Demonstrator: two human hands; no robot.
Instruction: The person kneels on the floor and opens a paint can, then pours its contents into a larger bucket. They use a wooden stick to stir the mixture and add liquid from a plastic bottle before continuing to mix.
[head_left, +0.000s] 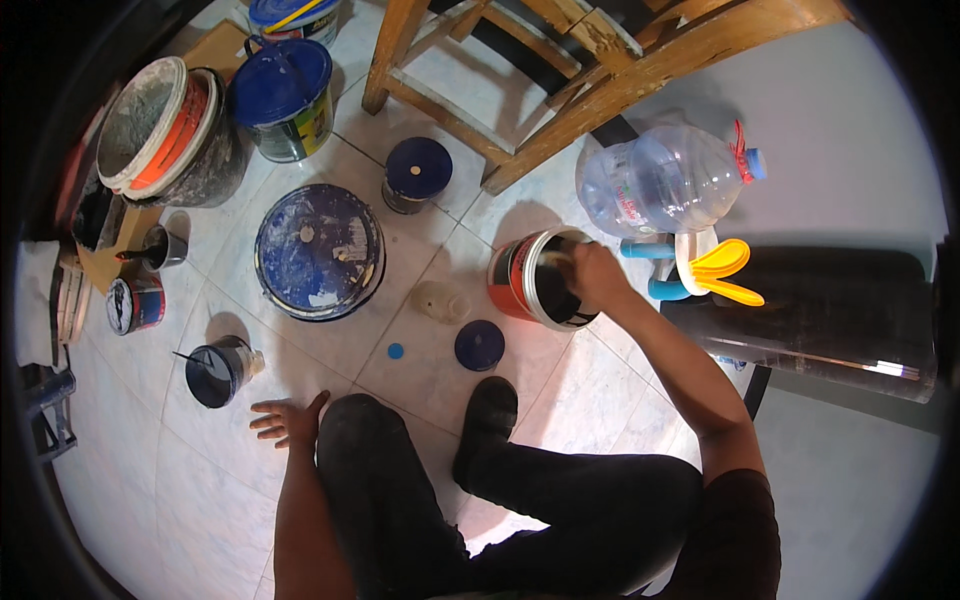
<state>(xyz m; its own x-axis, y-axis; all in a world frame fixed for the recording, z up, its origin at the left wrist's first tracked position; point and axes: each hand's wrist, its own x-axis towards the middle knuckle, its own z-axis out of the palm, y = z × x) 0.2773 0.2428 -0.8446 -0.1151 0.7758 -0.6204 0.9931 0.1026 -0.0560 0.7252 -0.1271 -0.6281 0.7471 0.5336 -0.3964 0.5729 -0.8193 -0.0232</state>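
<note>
My right hand (pixel 598 277) is closed at the mouth of a red and black paint bucket (pixel 512 278) with a white rim. Its fingers reach over the dark inside, and a tan bit shows beside them, too unclear to name. My left hand (pixel 287 422) holds nothing, fingers spread, beside my left knee. Nearest to it stands a small cup of dark paint (pixel 212 374) with a thin stick in it. Between bucket and knees lie a dark blue lid (pixel 480 345), a clear plastic cup (pixel 440 301) and a light blue cap (pixel 396 351).
A large blue-lidded bucket (pixel 318 250) and a smaller blue-lidded can (pixel 416 176) stand ahead. Stacked buckets (pixel 170 135) are far left. A wooden ladder-like frame (pixel 440 115) rises at the back. To the right are a big clear water bottle (pixel 660 180) and a dark glossy panel (pixel 830 330).
</note>
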